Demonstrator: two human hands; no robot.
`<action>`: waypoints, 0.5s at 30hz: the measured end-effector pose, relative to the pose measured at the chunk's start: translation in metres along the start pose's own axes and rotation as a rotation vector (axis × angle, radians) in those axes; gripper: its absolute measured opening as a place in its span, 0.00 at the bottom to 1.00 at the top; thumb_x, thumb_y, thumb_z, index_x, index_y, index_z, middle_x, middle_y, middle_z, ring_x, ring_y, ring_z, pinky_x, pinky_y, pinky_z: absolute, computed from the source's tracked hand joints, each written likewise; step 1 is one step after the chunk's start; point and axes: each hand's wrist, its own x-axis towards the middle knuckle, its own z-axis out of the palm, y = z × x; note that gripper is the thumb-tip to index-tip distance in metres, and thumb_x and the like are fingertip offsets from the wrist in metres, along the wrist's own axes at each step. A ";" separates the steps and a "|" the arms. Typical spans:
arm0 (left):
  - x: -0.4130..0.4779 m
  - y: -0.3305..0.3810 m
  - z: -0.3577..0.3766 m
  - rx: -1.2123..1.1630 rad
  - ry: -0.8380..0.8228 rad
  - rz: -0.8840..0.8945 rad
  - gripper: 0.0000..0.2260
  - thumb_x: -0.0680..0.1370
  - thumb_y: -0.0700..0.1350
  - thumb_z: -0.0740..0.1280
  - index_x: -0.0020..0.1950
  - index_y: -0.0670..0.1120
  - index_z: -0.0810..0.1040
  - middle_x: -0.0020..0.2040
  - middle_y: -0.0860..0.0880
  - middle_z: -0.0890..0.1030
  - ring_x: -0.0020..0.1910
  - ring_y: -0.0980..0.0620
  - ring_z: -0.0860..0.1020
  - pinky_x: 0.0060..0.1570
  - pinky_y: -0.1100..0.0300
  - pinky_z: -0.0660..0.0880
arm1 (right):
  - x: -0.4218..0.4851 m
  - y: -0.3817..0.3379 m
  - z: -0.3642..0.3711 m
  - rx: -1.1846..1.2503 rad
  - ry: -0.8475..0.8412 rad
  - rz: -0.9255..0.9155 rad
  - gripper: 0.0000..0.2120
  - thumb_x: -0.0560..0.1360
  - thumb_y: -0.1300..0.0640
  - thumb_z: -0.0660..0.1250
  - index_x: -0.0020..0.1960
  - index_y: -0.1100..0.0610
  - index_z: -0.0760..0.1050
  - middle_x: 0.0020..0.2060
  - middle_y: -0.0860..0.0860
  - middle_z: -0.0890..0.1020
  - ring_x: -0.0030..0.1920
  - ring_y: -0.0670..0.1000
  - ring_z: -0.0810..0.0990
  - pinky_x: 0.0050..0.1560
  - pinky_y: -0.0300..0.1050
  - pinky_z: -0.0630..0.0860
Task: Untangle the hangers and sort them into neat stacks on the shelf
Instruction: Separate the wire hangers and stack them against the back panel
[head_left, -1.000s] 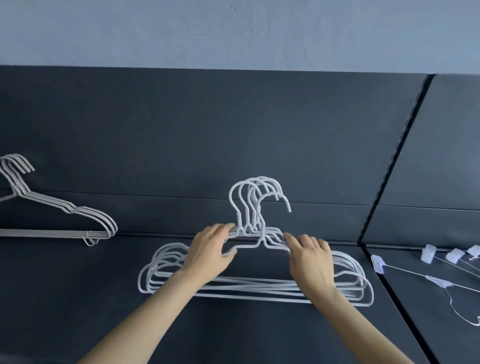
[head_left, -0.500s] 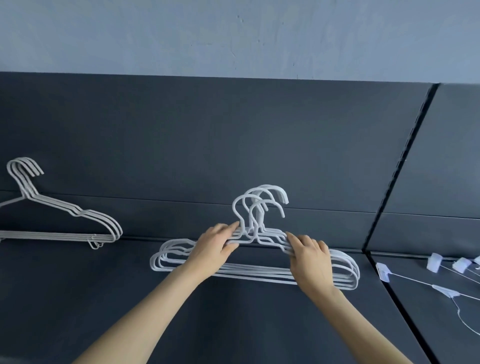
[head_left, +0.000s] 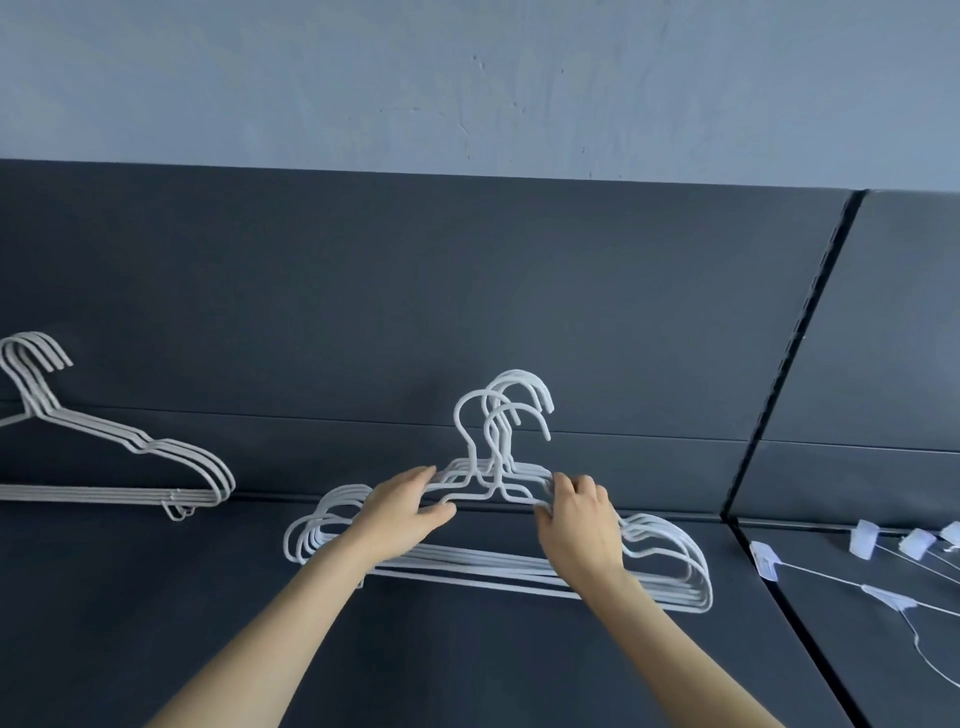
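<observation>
Both hands clasp a bundle of thin white coated-wire hangers (head_left: 483, 566) at the shoulders. The left hand (head_left: 402, 512) curls its fingers over the wires with the thumb beneath, just left of the necks. The right hand (head_left: 576, 525) pinches the wires just right of them. Between the two grips the hooks rise and fan slightly, tips curving to the right. Below the grips the straight bottom bars lie on the dark grey shelf (head_left: 519, 670), and the rounded shoulder ends splay out beyond each wrist. The long axis runs left to right, dipping a little on the right-hand side. These look light, springy and smooth, likely to slide and snag on one another, so holding close to the necks seems best for squaring them. A second stack of similar white hangers (head_left: 156, 457) rests well to the left of the left hand.
</observation>
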 end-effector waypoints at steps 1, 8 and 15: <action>0.000 0.002 0.001 0.034 0.002 0.001 0.27 0.78 0.52 0.59 0.74 0.44 0.57 0.75 0.48 0.59 0.74 0.51 0.57 0.72 0.55 0.56 | 0.001 -0.004 0.000 -0.004 -0.003 0.020 0.13 0.77 0.53 0.56 0.58 0.59 0.69 0.56 0.56 0.74 0.58 0.58 0.70 0.60 0.48 0.66; 0.004 0.020 0.003 0.140 0.044 0.045 0.22 0.80 0.50 0.54 0.72 0.43 0.60 0.72 0.47 0.64 0.71 0.47 0.62 0.70 0.54 0.58 | 0.008 -0.006 -0.007 0.083 -0.003 0.077 0.08 0.74 0.57 0.56 0.49 0.58 0.71 0.50 0.54 0.78 0.53 0.57 0.72 0.53 0.49 0.65; -0.001 0.001 0.007 0.327 0.000 0.064 0.25 0.80 0.51 0.53 0.74 0.41 0.54 0.74 0.46 0.60 0.73 0.49 0.59 0.71 0.53 0.58 | 0.001 0.018 -0.002 0.063 -0.110 -0.087 0.29 0.76 0.46 0.59 0.72 0.56 0.56 0.68 0.51 0.68 0.69 0.54 0.64 0.68 0.48 0.59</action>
